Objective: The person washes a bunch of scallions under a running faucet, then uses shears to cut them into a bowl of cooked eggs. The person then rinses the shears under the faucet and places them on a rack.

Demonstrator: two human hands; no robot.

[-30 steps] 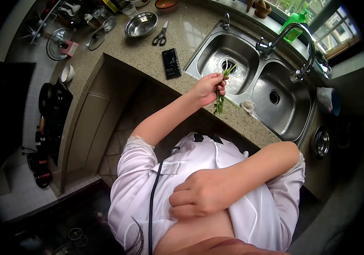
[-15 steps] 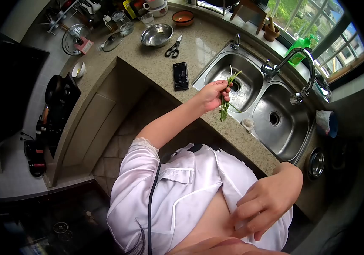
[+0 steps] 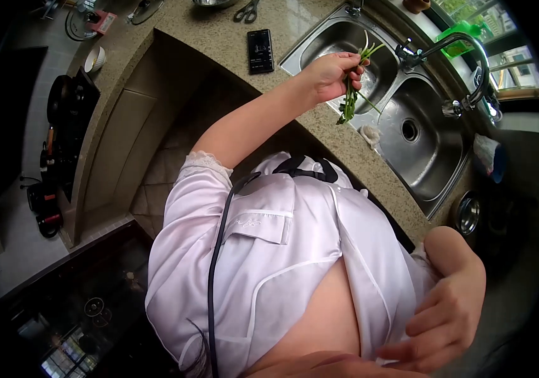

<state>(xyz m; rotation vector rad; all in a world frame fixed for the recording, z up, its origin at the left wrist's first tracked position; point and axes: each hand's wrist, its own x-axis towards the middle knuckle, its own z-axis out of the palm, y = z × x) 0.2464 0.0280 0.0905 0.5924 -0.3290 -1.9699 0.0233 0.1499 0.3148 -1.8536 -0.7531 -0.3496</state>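
Observation:
My left hand is closed around a thin bunch of leafy greens above the sink's near edge. Pale stem ends stick up past the fingers, and the leaves hang down below. Under and behind them is the left basin of the steel double sink. My right hand is raised close to the chest and chin, at the lower right. Its fingers are loosely bent and somewhat apart, and nothing shows in them.
On the stone counter lie a phone, scissors and a metal bowl. A crumpled whitish lump rests on the sink's front rim. The curved faucet arches over the right basin, near a green bottle.
The view has tilted downward, so counter and sink appear higher. My right hand has moved rightward off the shirt opening. The left hand keeps hold of the greens.

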